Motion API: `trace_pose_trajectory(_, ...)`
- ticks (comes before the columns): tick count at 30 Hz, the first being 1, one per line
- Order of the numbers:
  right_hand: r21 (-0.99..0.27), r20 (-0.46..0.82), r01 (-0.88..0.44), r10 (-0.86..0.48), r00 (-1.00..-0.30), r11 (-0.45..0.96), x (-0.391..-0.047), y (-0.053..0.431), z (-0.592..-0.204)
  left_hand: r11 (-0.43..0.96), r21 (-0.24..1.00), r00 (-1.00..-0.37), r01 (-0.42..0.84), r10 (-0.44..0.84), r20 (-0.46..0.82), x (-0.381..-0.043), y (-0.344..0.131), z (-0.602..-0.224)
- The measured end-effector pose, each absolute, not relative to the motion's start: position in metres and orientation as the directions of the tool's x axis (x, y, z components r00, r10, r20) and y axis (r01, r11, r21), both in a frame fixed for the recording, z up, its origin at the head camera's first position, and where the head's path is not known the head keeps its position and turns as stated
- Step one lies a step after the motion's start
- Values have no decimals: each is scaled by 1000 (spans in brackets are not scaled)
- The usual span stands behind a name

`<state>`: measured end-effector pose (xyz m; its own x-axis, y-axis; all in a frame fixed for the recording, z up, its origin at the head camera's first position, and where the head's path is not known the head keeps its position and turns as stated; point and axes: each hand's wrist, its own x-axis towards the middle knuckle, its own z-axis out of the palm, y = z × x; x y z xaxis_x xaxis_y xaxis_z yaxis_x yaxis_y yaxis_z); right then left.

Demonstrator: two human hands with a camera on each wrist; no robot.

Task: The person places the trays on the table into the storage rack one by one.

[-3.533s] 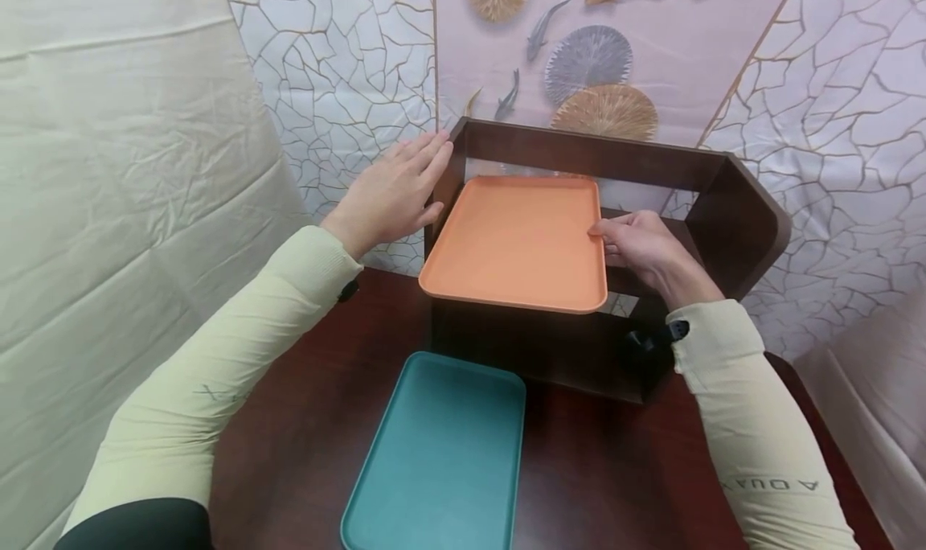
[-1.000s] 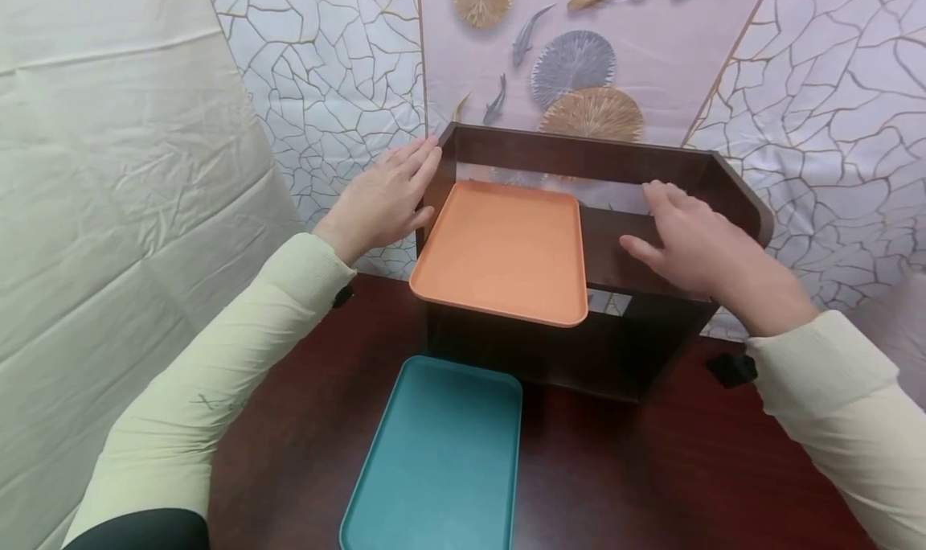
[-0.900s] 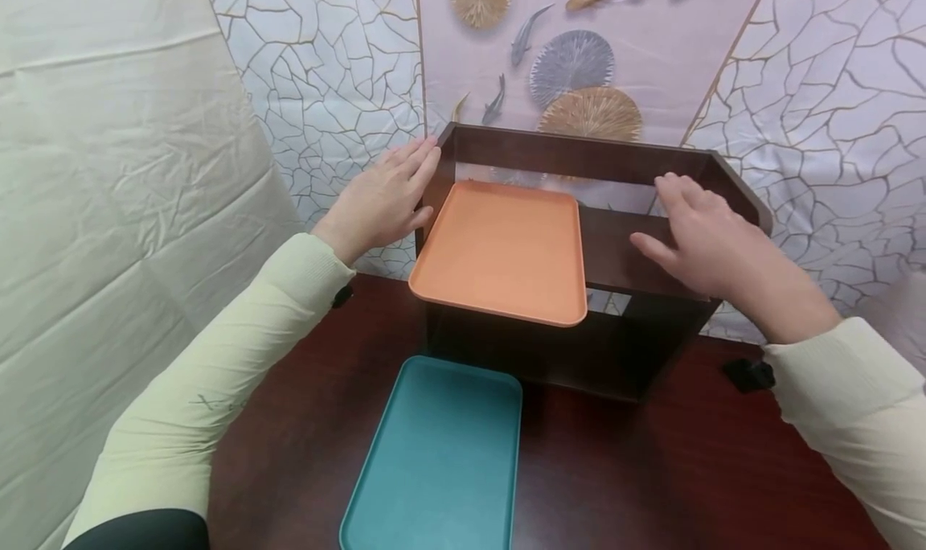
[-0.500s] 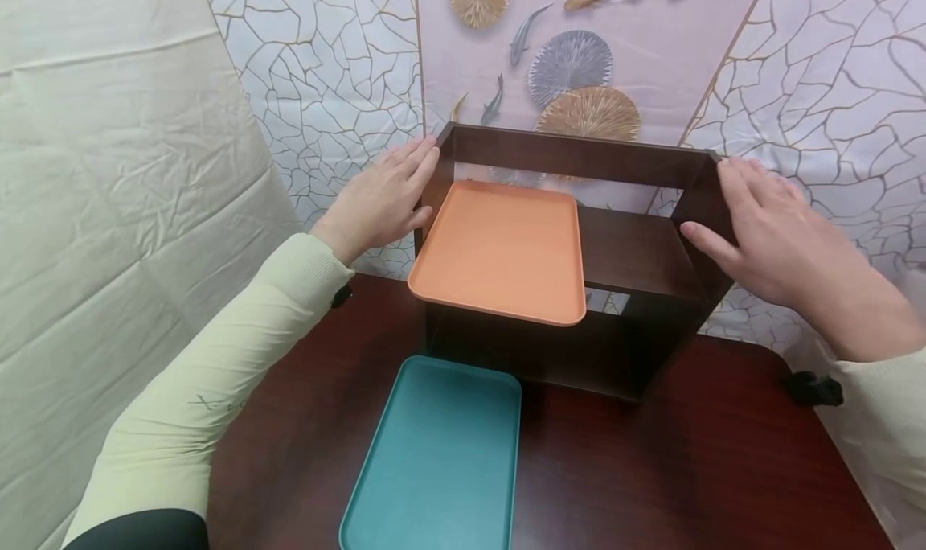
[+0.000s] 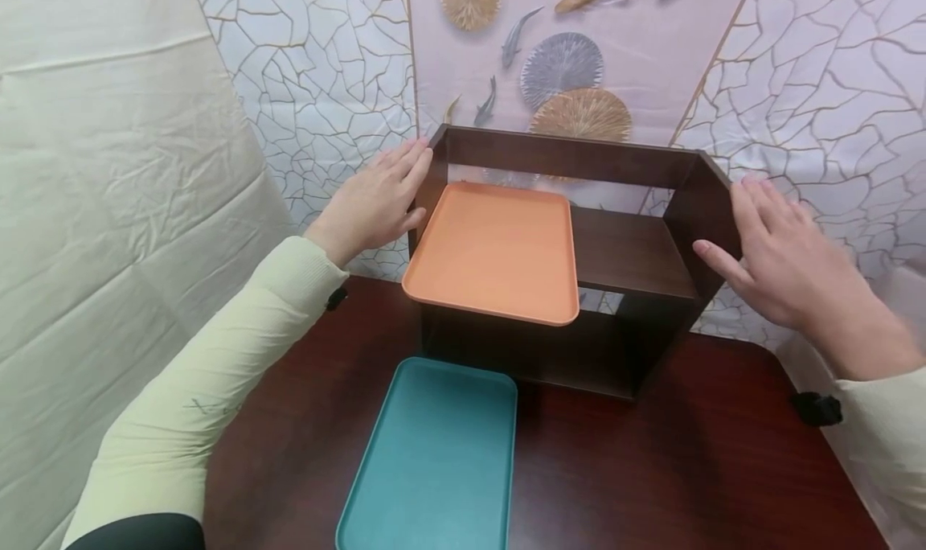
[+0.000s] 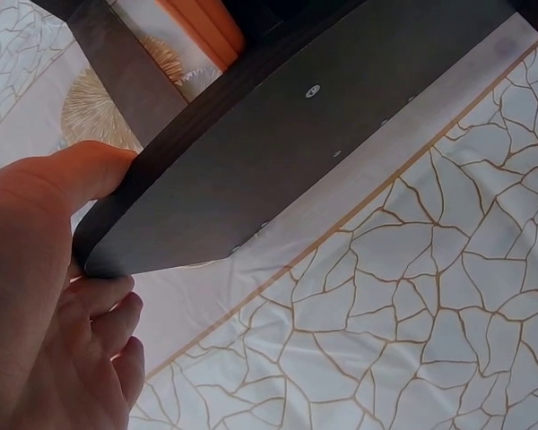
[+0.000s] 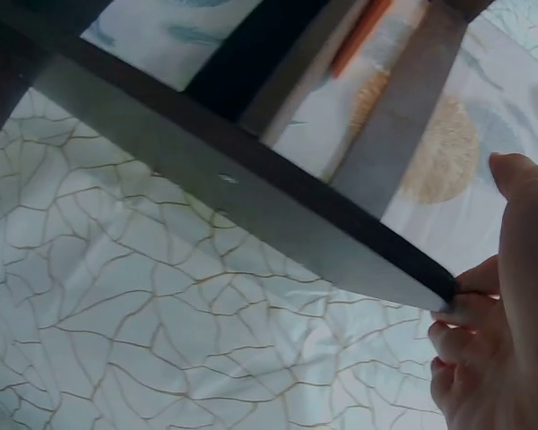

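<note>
A dark brown wooden shelf [image 5: 637, 248] stands at the back. My left hand [image 5: 376, 200] holds its left side panel; in the left wrist view the thumb [image 6: 99, 168] lies at the panel's front edge and the other fingers on its outer side. At the right side panel, my right hand [image 5: 796, 256] has its fingers extended and its thumb spread. In the right wrist view the fingertips [image 7: 466, 309] touch the panel's corner. An orange tray [image 5: 499, 248] lies on the shelf's upper board, its near end overhanging the front. A teal tray [image 5: 434, 453] lies before the shelf.
The shelf and the teal tray rest on a dark reddish table [image 5: 600, 478]. Patterned cloth [image 5: 325, 75] hangs behind the shelf, and a cream cloth [image 5: 123, 172] hangs at the left. The shelf's lower compartment [image 5: 528, 345] is in shadow.
My right hand has let go of the orange tray's right edge and moved right to the shelf's right side panel. My left hand has stayed at the left panel.
</note>
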<state>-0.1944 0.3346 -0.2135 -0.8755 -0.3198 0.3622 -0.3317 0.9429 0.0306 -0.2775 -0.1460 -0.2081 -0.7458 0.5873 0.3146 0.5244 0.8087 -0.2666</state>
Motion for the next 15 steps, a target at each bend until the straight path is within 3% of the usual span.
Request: trace_pose_trajectory(15, 51, 431, -351, -338, -837, 935, -197, 340, -227, 827, -248, -791, 505, 558, 252, -266, -148, -200)
